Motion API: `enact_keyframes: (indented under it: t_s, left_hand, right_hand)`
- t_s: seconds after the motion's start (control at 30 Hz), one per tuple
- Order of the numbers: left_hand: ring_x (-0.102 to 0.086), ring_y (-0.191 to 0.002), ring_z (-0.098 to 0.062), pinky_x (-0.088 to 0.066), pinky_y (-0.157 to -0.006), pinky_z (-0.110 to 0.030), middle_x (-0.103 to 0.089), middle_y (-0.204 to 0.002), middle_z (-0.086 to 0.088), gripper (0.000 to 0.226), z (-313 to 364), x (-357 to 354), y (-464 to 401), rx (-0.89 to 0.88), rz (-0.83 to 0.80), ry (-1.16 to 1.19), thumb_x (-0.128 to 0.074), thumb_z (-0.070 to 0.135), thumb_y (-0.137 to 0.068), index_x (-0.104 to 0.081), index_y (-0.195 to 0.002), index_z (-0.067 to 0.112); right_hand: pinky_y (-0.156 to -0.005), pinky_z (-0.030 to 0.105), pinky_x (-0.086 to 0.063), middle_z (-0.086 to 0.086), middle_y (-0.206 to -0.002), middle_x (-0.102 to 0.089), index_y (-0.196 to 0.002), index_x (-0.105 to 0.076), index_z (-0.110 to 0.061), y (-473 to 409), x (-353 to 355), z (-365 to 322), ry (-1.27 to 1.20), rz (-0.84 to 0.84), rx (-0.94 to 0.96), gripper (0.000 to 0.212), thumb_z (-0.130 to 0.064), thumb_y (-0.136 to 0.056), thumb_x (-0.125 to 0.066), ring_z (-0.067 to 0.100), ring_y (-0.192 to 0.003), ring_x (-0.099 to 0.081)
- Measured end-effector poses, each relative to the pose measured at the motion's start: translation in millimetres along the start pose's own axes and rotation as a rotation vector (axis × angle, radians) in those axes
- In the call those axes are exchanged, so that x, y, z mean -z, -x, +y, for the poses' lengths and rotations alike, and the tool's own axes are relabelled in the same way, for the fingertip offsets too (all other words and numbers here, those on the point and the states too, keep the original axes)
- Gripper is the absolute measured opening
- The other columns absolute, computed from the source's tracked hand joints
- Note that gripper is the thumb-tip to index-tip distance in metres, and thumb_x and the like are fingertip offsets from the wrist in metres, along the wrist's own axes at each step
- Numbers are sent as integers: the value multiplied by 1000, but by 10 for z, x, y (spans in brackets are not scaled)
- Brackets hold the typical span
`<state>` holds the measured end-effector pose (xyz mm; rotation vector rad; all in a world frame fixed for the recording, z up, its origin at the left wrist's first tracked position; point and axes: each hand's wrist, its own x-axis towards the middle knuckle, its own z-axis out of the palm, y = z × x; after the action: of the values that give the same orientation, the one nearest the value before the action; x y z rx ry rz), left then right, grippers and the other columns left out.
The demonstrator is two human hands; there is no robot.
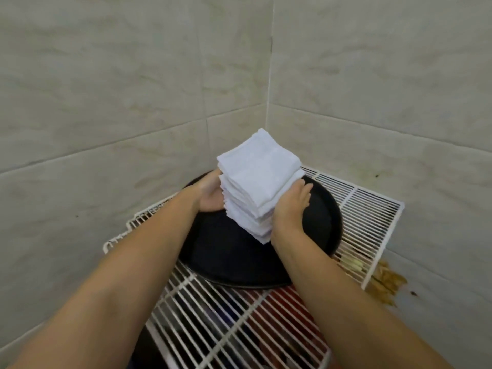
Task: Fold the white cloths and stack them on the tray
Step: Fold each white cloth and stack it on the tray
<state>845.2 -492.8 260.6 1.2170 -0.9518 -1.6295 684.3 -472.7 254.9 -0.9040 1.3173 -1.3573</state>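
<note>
Stack [257, 182] of folded cloths stands on the tray [323, 209], pressed between the left hand [210, 194] and right hand [291, 209], fingers straight against its sides. Press evenly from both sides to square the leaning edges.

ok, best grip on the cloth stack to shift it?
Probably clasp the stack of folded white cloths low on two opposite sides, flat palms pressing inward, as the left hand and right hand do. It is tall, loose-layered and leaning, so a top pinch would lift only some layers.

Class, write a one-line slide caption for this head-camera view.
Both hands, left and right, steady a stack of folded white cloths on a round black tray atop a white wire rack.
</note>
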Motion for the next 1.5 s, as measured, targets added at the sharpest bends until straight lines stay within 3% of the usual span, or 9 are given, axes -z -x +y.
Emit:
enact_keyframes:
  t_s: [0.17, 0.4, 0.53, 0.6, 0.7, 0.87, 1.03, 1.23, 1.5]
  left_hand:
    - [-70, -71, -13, -54, -60, -22, -74, -79, -1, 56, -11, -31, 1, 6, -79, -82, -28, 35, -101, -74, -74, 16]
    - [-69, -75, -15, -52, -68, -27, -74, -83, -3, 40, 42, -52, 16, 53, -77, -159, -29, 32, -102, -61, -91, 11]
    - [-36, -125, -49, -27, -111, -47, -33, -130, -42, 54, 210, -256, 242, -39, -20, -221, -23, 30, -103, -36, -136, -11]
    - [-50, -117, -43, -38, -107, -36, -34, -116, -52, 56, 237, -338, 309, -80, 0, -256, -20, 29, -104, -50, -121, -15]
    - [-57, -36, -9, -44, -41, -11, -57, -42, -11, 83, 148, -304, 178, -67, -71, -230, -20, 26, -102, -60, -33, 6]
    - [-61, -60, -14, -43, -63, -24, -66, -58, -2, 70, 103, -182, 110, -42, 7, -204, -29, 28, -101, -67, -44, 16]
    - [-60, -69, -12, -45, -61, -21, -66, -77, 1, 41, 36, -294, 308, -112, 101, -116, -34, 38, -100, -61, -78, 18]
    - [-45, -130, -15, -35, -104, -27, -43, -147, -1, 70, -452, -400, 414, -200, 558, 252, -23, 64, -93, -41, -142, 17]
    - [-67, -95, -20, -53, -83, -35, -71, -104, 3, 52, -557, -1330, 364, -332, 885, 434, -34, 63, -92, -67, -111, 27]
  right_hand:
    - [-117, 38, 8, -3, -161, 6, -153, 0, -18, 15, -134, -52, 77, 97, 22, 51, -31, -104, -5, 16, -148, 10]
    - [-117, 42, 9, -3, -161, 4, -152, 1, -21, 122, -137, -137, -29, 124, -38, 53, -38, -103, -7, 16, -148, 9]
    - [-120, 46, 2, -4, -161, 1, -152, 2, -25, 155, -88, -65, -89, 131, -50, 55, -44, -102, -9, 17, -149, 2]
    - [-120, 47, -2, -4, -161, 0, -152, 1, -27, 164, -90, -26, -105, 130, -42, 55, -46, -101, -10, 18, -149, -2]
    - [-120, 48, -1, -4, -161, 1, -152, 1, -27, 143, -120, 2, -68, 121, -37, 56, -47, -101, -9, 17, -149, 2]
    - [-120, 48, 2, -4, -161, 1, -152, 2, -26, 58, -124, 51, -47, 106, -27, 57, -48, -100, -9, 18, -148, 6]
    - [-118, 48, -14, -10, -155, -27, -148, -23, -36, -398, 149, 35, -90, -82, -135, 104, -88, -58, -15, 17, -145, -23]
    - [-117, 43, -9, 0, -159, -17, -150, -24, -22, -990, 565, -533, 76, -548, -204, 62, -54, -98, -13, 17, -147, -12]
    - [-92, 31, -38, -4, -134, -53, -142, -41, -28, -1173, 458, -310, 239, -1174, -291, 69, -65, -94, -9, 15, -124, -47]
